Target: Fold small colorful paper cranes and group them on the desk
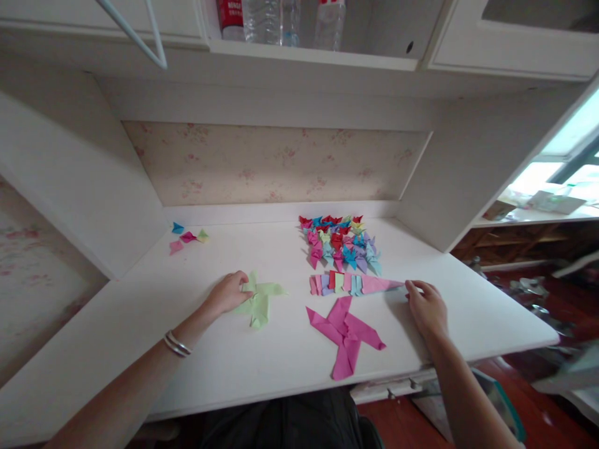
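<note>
My left hand [229, 292] has its fingers closed on the upper left part of a light green folded-paper pinwheel [260, 304], which lies on the white desk. At the right, my right hand [427, 307] pinches the narrow tip of a long pink folded-paper piece [377, 284]. That piece lies at the end of a row of small overlapping folded papers [334, 282] in pink, purple, red, green and light blue. A larger magenta paper pinwheel [347, 337] rests flat in front of the row, touched by neither hand.
Behind the row stand many colourful origami cranes [337, 242] in a tight group. Several small folded papers [188, 237] lie at the back left. Overhead, a shelf [309, 53] holds plastic bottles [262, 22]. White side panels [477, 156] flank the desk [196, 368].
</note>
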